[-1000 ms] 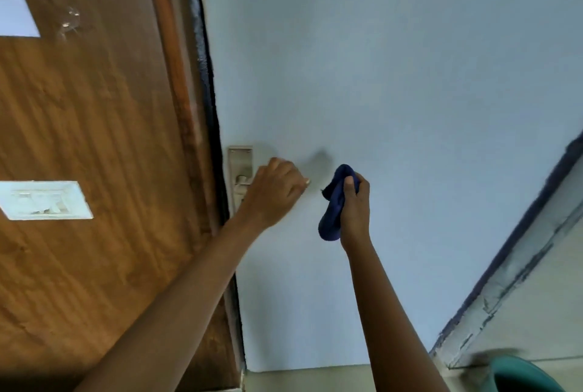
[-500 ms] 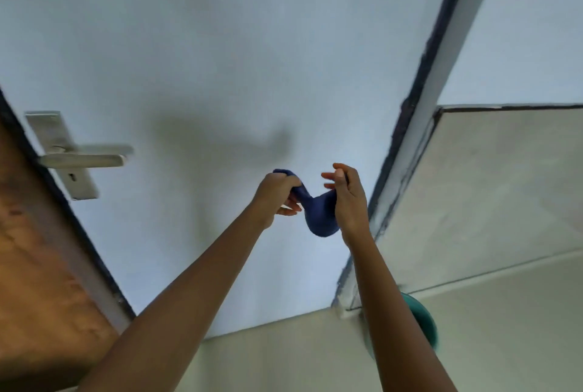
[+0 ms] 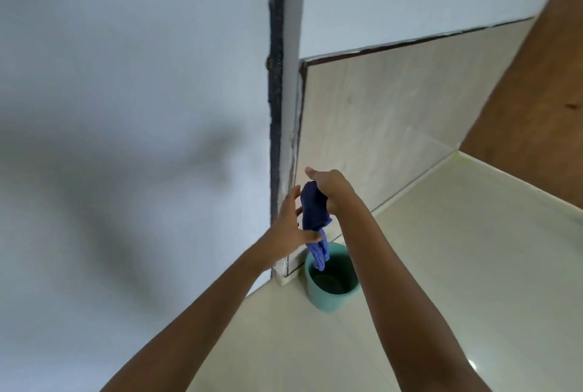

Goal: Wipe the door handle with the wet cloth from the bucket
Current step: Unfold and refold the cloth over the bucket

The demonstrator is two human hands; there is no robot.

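Observation:
My right hand (image 3: 334, 190) grips the top of a dark blue wet cloth (image 3: 314, 215), which hangs down with its lower end over the mouth of a teal bucket (image 3: 331, 278). My left hand (image 3: 290, 227) is beside the cloth with fingers spread, its thumb touching the cloth's lower part. The bucket stands on the floor at the foot of the door frame. The door handle is out of view.
A pale blue-white door (image 3: 126, 108) fills the left side, with a dark-edged frame (image 3: 279, 108) running down the middle. Beige tiled wall (image 3: 378, 123) and cream floor (image 3: 441, 265) lie to the right. A brown wooden panel (image 3: 542, 92) stands at far right.
The view has swung right and down, away from the handle to the bucket. My left hand left the handle and came to the cloth; both hands now hold it over the bucket.

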